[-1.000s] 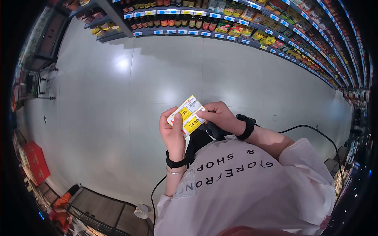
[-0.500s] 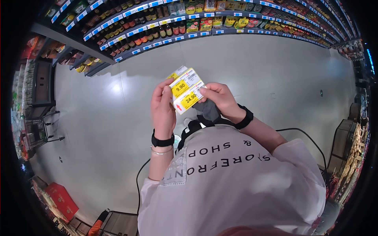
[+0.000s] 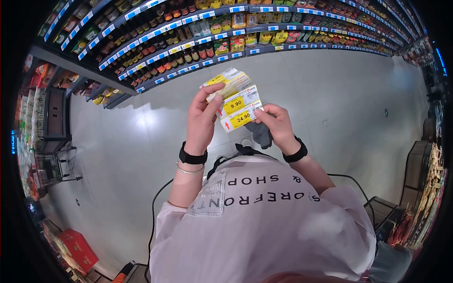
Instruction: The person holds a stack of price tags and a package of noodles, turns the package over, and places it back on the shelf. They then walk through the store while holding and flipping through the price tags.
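Observation:
A fanned stack of yellow and white price tags [image 3: 235, 104] is held up before my chest, the front ones reading 9.90 and 24.90. My left hand [image 3: 203, 115] pinches the stack at its left side, thumb in front. At the right end of the 24.90 tag, my right hand [image 3: 277, 123] grips the edge between thumb and fingers. A dark grey cloth-like item [image 3: 260, 135] hangs beneath my right hand; how it is held is hidden. Both wrists wear black bands.
Long shelves [image 3: 207, 62] of bottles and packets curve across the top. A shopping cart [image 3: 47, 170] stands at the left on the grey floor [image 3: 330, 94]. A red box [image 3: 78, 247] is at lower left, and a dark stand [image 3: 415, 172] is at right.
The tags are spread wider, with more of the rear ones showing. Both hands have shifted slightly in view, the right one rightward and a little down. More of the shelves shows at the top.

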{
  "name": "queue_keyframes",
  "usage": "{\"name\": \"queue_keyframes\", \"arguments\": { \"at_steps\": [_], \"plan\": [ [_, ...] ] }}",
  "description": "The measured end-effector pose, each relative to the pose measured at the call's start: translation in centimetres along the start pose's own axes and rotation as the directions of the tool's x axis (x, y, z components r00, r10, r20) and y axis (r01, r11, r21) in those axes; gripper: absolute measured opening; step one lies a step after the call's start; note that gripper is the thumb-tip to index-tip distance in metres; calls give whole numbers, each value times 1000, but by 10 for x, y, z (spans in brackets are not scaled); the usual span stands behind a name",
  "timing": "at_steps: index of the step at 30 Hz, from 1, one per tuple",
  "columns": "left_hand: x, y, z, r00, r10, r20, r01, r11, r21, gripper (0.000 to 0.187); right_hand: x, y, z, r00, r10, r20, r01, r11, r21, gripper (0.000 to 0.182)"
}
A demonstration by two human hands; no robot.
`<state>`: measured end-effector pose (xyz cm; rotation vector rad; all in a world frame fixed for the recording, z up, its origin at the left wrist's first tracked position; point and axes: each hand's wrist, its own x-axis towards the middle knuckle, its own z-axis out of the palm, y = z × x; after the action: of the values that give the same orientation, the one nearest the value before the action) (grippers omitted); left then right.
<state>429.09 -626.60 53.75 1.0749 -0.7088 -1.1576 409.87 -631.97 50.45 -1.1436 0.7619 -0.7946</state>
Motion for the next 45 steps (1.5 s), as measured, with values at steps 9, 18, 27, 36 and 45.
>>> {"name": "queue_keyframes", "arguments": {
  "at_steps": [9, 18, 27, 36, 45],
  "plan": [
    [19, 15, 7, 997, -25, 78, 33, 994, -108, 24, 2, -4, -23, 998, -69, -13, 65, 974, -217, 16],
    [18, 23, 11, 994, 103, 29, -103, 995, 16, 21, 3, -1, -17, 997, -67, 30, 72, 982, -176, 14],
    [25, 21, 5, 981, 189, 34, -191, 979, 69, 21, 1, 9, -12, 999, 24, -23, -27, 993, -115, 14],
    [32, 25, 2, 982, 186, 19, -187, 976, 108, 20, -3, 18, -9, 998, 48, -42, -50, 996, -71, 13],
    [40, 18, -9, 980, 194, 39, -196, 980, 39, 20, -5, 19, 0, 998, 24, -59, -30, 996, -88, 16]
  ]
}}
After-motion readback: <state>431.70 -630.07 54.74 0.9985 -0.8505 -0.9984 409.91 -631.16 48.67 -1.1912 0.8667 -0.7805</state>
